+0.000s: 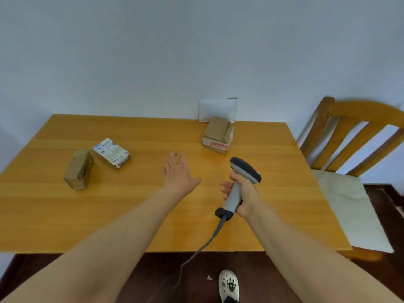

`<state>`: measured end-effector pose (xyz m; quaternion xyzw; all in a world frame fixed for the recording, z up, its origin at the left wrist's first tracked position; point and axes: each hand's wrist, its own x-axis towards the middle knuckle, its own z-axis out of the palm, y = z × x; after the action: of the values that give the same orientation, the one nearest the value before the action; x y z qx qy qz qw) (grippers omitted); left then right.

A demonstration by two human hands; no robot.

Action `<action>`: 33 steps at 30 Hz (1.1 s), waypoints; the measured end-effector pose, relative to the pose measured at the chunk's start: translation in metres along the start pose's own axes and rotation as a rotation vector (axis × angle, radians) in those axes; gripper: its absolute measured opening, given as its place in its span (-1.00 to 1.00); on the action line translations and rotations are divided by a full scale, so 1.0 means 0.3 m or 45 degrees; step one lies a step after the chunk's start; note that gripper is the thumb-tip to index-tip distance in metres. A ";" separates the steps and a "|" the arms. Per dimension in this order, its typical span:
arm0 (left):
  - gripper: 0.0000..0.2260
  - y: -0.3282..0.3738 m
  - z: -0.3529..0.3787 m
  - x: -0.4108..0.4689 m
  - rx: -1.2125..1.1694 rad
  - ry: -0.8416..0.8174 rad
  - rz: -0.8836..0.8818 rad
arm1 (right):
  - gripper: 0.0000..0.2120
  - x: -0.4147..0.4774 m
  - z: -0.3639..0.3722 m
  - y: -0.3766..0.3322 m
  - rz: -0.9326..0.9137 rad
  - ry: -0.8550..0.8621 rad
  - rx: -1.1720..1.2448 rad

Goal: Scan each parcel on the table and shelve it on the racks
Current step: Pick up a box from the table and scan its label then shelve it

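Parcels (217, 136) are laid on the table (54, 215). The scanner (244, 171) is gripped by the right hand (247, 197). The left hand (178, 171) is held open over the table.

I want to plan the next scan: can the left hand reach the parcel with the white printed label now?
Probably yes. The left hand is open, and only bare table lies between it and the white-labelled parcel; the brown taped parcel stands further left.
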<state>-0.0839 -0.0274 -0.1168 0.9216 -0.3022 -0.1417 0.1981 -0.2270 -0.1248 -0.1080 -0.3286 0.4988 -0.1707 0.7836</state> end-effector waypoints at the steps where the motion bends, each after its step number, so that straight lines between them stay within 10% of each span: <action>1: -0.18 0.023 0.015 0.035 -0.002 -0.016 0.000 | -0.87 0.042 -0.008 -0.023 0.011 0.009 0.010; 24: 0.20 0.424 0.367 0.800 0.069 -0.146 -0.483 | -0.88 0.829 -0.140 -0.348 0.418 -0.065 0.202; 29: 0.00 0.335 0.291 0.718 -0.828 -0.166 -0.714 | -0.91 0.795 -0.090 -0.351 0.420 -0.073 0.181; 33: -0.62 0.270 0.153 0.547 -1.722 -0.406 -0.798 | -0.87 0.717 -0.004 -0.339 0.414 -0.106 0.100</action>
<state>-0.0144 -0.2008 -0.1440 0.6105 0.1013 -0.4769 0.6242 -0.1265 -0.3271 -0.1826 -0.2194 0.5054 -0.0474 0.8332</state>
